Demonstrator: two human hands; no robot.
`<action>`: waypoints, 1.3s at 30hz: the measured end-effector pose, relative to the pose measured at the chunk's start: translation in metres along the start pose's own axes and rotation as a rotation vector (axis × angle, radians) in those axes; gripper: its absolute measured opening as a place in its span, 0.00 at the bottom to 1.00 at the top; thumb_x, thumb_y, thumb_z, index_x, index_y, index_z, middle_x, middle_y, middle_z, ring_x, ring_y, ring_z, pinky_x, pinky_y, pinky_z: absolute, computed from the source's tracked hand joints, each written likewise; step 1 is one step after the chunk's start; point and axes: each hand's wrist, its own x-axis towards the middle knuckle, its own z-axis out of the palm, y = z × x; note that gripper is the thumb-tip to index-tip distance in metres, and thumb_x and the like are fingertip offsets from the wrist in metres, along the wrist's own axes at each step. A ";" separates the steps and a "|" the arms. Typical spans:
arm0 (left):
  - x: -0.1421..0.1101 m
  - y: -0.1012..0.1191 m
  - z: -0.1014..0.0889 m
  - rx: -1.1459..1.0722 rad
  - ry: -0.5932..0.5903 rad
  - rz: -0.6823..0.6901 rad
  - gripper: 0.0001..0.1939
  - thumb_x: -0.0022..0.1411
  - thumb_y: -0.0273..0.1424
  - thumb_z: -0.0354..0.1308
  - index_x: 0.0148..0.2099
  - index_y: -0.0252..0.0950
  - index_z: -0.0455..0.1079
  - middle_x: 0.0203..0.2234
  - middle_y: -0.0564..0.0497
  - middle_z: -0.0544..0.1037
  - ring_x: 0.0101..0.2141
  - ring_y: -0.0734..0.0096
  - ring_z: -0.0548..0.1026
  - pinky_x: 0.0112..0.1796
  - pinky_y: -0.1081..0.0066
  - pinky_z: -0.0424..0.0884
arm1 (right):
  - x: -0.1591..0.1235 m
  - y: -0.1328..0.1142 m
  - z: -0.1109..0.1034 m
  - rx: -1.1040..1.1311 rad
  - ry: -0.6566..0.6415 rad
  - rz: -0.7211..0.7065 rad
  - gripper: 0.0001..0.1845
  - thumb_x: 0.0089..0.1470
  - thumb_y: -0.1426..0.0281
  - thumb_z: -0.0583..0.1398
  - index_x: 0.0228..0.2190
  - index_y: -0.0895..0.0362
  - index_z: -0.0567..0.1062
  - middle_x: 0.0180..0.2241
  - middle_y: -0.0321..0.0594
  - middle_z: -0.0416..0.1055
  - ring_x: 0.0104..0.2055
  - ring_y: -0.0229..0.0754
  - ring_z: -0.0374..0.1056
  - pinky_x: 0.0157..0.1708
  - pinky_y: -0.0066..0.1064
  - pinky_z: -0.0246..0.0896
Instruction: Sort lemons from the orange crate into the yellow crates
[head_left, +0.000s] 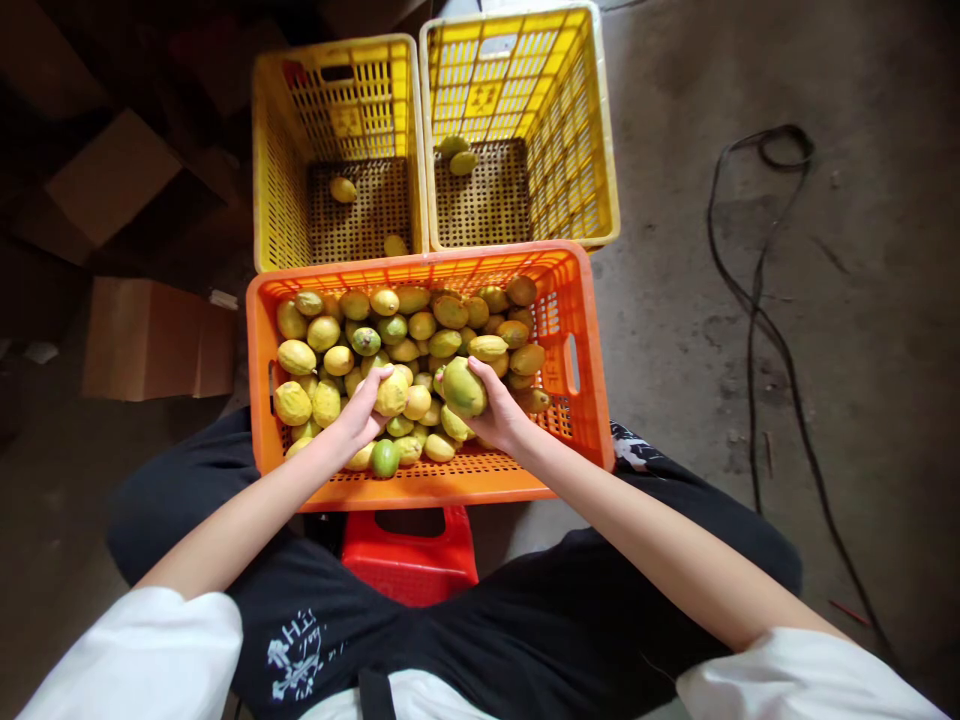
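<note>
White sleeves point(142, 655): nearest the camera, at the lower corners, with bare forearms reaching forward over black trousers point(540, 610).
Left hand point(365, 412): thumb and fingers closed round a yellow lemon point(392, 394); the thumb presses on its upper side, and the other fingers are mostly hidden.
Right hand point(496, 408): clamped on a larger green-yellow lemon point(464, 388); it sits between the thumb on top and fingers mostly out of sight behind it.
Gap: both held lemons are side by side but apart, above the pile.
Orange crate point(427, 492): beneath both hands, holding many yellow and greenish lemons; one bright green lemon point(385, 458) lies by the near wall.
Red stool point(411, 572): below the crate's near rim, between the legs.
Left yellow crate point(279, 160): beyond the orange one, two lemons showing inside.
Right yellow crate point(576, 120): beside it, two greenish lemons inside.
Floor: cardboard box point(157, 340) at left, black cable point(784, 350) at right.
</note>
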 end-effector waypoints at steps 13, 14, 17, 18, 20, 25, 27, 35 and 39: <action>0.005 -0.005 -0.001 0.041 -0.044 0.041 0.08 0.71 0.35 0.67 0.46 0.34 0.79 0.33 0.47 0.84 0.39 0.59 0.87 0.40 0.69 0.85 | 0.008 0.004 -0.008 -0.101 -0.084 -0.059 0.26 0.45 0.50 0.82 0.35 0.47 0.78 0.37 0.40 0.88 0.53 0.59 0.88 0.42 0.40 0.87; 0.007 -0.005 -0.002 0.026 -0.041 0.031 0.07 0.72 0.34 0.66 0.46 0.34 0.79 0.32 0.47 0.83 0.37 0.61 0.87 0.39 0.69 0.85 | 0.009 0.005 -0.009 -0.113 -0.095 -0.078 0.27 0.43 0.50 0.83 0.36 0.47 0.79 0.37 0.40 0.88 0.53 0.59 0.88 0.42 0.40 0.87; 0.010 -0.006 -0.004 0.003 -0.050 0.009 0.09 0.75 0.35 0.68 0.45 0.35 0.78 0.33 0.49 0.83 0.31 0.66 0.84 0.35 0.70 0.84 | 0.010 0.007 -0.011 -0.138 -0.111 -0.107 0.30 0.38 0.50 0.85 0.36 0.48 0.80 0.39 0.42 0.88 0.52 0.61 0.88 0.44 0.41 0.87; 0.011 -0.006 -0.005 0.003 -0.059 0.007 0.10 0.75 0.36 0.70 0.45 0.35 0.78 0.33 0.49 0.83 0.30 0.67 0.83 0.34 0.71 0.83 | 0.010 0.007 -0.011 -0.143 -0.115 -0.104 0.30 0.37 0.51 0.85 0.36 0.49 0.80 0.39 0.42 0.88 0.52 0.61 0.88 0.44 0.42 0.87; 0.010 -0.005 -0.007 0.017 -0.081 0.005 0.11 0.75 0.36 0.73 0.45 0.35 0.78 0.34 0.50 0.84 0.30 0.69 0.83 0.34 0.72 0.83 | 0.011 0.006 -0.013 -0.149 -0.129 -0.088 0.30 0.38 0.51 0.84 0.35 0.48 0.79 0.39 0.43 0.88 0.51 0.62 0.88 0.43 0.44 0.87; 0.005 -0.004 -0.008 0.038 -0.141 -0.001 0.12 0.66 0.25 0.80 0.43 0.35 0.79 0.36 0.49 0.85 0.35 0.68 0.86 0.40 0.71 0.84 | 0.010 0.005 -0.013 -0.151 -0.129 -0.061 0.22 0.46 0.52 0.78 0.32 0.47 0.75 0.35 0.43 0.86 0.54 0.61 0.87 0.44 0.42 0.86; 0.005 -0.004 -0.009 0.031 -0.150 0.003 0.12 0.64 0.25 0.80 0.42 0.35 0.78 0.36 0.49 0.85 0.36 0.67 0.85 0.41 0.71 0.84 | 0.010 0.006 -0.012 -0.145 -0.110 -0.058 0.20 0.48 0.52 0.75 0.31 0.47 0.74 0.35 0.43 0.86 0.56 0.60 0.86 0.45 0.42 0.86; 0.013 -0.008 -0.015 0.072 -0.131 0.063 0.19 0.56 0.37 0.83 0.42 0.37 0.79 0.34 0.54 0.81 0.33 0.70 0.81 0.33 0.74 0.77 | 0.014 0.012 -0.015 -0.184 -0.105 -0.116 0.25 0.47 0.49 0.80 0.36 0.47 0.78 0.40 0.41 0.87 0.54 0.58 0.85 0.47 0.42 0.85; 0.012 -0.010 -0.014 0.150 -0.224 0.064 0.23 0.53 0.44 0.83 0.42 0.37 0.78 0.38 0.48 0.84 0.44 0.56 0.86 0.38 0.70 0.82 | 0.015 0.013 -0.017 -0.194 -0.119 -0.125 0.30 0.41 0.48 0.85 0.37 0.47 0.79 0.40 0.39 0.86 0.50 0.55 0.85 0.44 0.39 0.84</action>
